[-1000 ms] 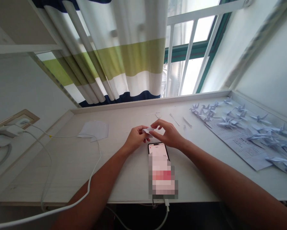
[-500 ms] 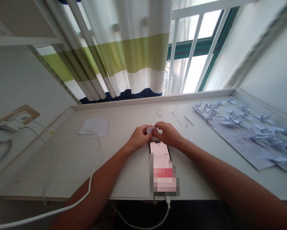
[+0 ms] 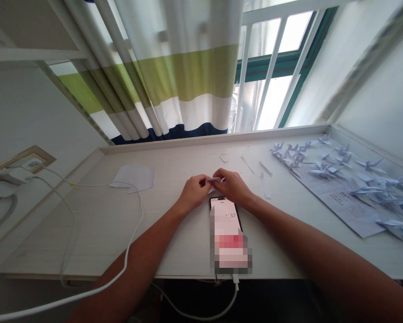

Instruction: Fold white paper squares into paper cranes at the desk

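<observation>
Between my two hands, just beyond the phone, is a small folded piece of white paper (image 3: 213, 180). My left hand (image 3: 195, 192) pinches its left side, thumb and fingers closed. My right hand (image 3: 232, 186) grips the other side, with the fingertips close to those of the left. Much of the paper is hidden by the fingers, so its exact shape cannot be made out. Right below the hands lies a phone (image 3: 226, 216) with a lit screen, partly blurred out, and a charging cable plugged into its near end.
Several folded paper cranes (image 3: 326, 169) cover the right side, some on a printed sheet (image 3: 344, 206). Paper strips (image 3: 265, 186) and a small scrap (image 3: 225, 157) lie beyond my right hand. Left is a stack of white paper squares (image 3: 134, 177). A white cable (image 3: 141, 215) crosses over my left forearm.
My hands have shifted slightly and the paper between them is tilted, now showing a narrower edge. The number on the phone screen went from 36 to 37.
</observation>
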